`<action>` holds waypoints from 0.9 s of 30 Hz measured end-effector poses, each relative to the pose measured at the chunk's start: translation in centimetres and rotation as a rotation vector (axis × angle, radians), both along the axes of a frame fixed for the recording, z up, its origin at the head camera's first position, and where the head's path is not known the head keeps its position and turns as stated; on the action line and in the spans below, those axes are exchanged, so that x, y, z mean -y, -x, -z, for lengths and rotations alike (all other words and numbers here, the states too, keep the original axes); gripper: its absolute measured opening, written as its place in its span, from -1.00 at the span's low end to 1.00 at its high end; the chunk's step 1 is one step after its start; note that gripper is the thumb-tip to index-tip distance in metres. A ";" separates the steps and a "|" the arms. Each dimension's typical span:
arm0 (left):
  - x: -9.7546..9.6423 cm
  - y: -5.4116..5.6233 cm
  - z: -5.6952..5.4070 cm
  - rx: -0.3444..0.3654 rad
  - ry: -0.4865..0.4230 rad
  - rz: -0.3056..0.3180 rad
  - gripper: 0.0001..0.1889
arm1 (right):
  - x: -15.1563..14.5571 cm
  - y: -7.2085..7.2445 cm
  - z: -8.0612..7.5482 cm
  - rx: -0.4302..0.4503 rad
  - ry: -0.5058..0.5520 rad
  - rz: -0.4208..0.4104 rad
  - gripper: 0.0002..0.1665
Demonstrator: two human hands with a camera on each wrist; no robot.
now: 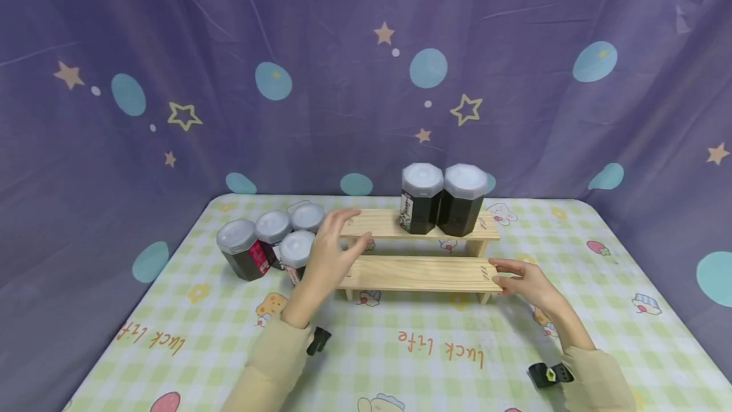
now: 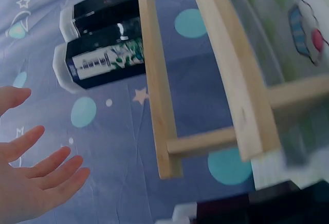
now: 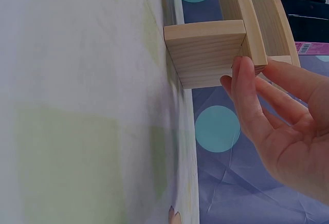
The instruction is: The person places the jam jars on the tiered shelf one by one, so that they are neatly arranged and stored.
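Pale wooden two-step rack (image 1: 423, 273) upright on bench (image 1: 366, 348), bench spread with green-white checked cloth (image 1: 217, 329). Right hand (image 1: 526, 281): thumb and fingers pinching right end of lower step. Left hand (image 1: 332, 253): fingers spread, gripping nothing, near rack's left end. Hands well apart. Two dark jars (image 1: 422, 210), whitish lids, side by side on right half of upper step. Four similar jars (image 1: 246, 261) clustered on cloth, left of rack. Purple curtain (image 1: 343, 126) with stars behind.
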State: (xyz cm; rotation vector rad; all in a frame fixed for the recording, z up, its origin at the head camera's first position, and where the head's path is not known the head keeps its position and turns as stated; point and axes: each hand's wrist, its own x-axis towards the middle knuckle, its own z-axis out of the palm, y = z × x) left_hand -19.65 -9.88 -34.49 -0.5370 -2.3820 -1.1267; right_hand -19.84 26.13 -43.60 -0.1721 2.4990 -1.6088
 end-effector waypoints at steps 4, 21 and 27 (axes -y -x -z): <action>1.0 -0.1 0.5 -0.026 0.024 -0.029 -0.57 | 0.0 -0.1 -0.1 0.004 0.005 0.001 -0.38; 4.6 -0.2 2.1 -0.024 0.079 -0.107 -0.61 | 0.0 0.0 0.0 -0.005 0.008 -0.003 -0.39; 5.8 -0.4 2.1 0.034 0.103 -0.166 -0.63 | -0.1 0.0 0.1 0.000 0.006 -0.007 -0.38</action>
